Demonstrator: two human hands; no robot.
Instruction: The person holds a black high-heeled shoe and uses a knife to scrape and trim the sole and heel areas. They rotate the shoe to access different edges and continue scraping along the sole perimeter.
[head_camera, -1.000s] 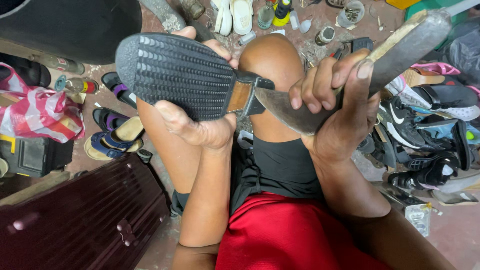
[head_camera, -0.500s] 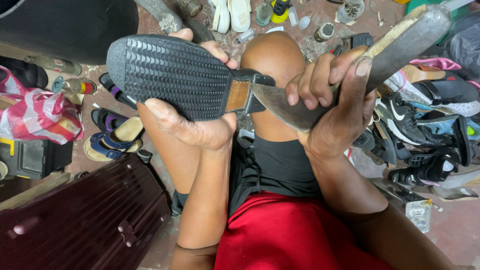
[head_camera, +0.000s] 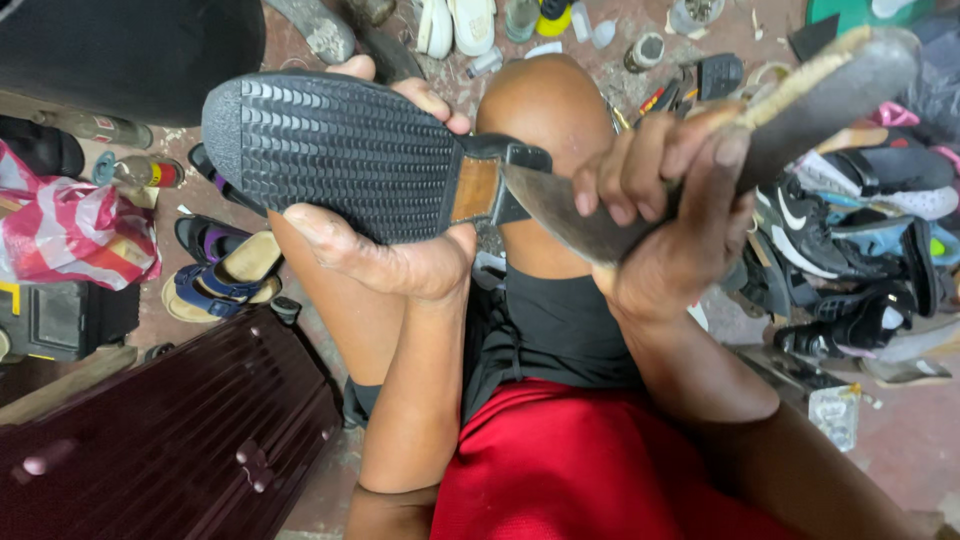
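Left hand is gripping a black shoe sole-up above the knees, thumb pressing across the tread, fingers curling over the far edge. Right hand is holding a large knife, fingers wrapped tight round the handle, blade tip touching the brown arch beside the heel. Maroon suitcase lower left.

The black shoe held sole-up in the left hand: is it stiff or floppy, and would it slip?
The shoe probably stays fairly stiff: it juts past the left hand without sagging. Its ribbed tread likely resists slipping. It seems light, being held by one hand.
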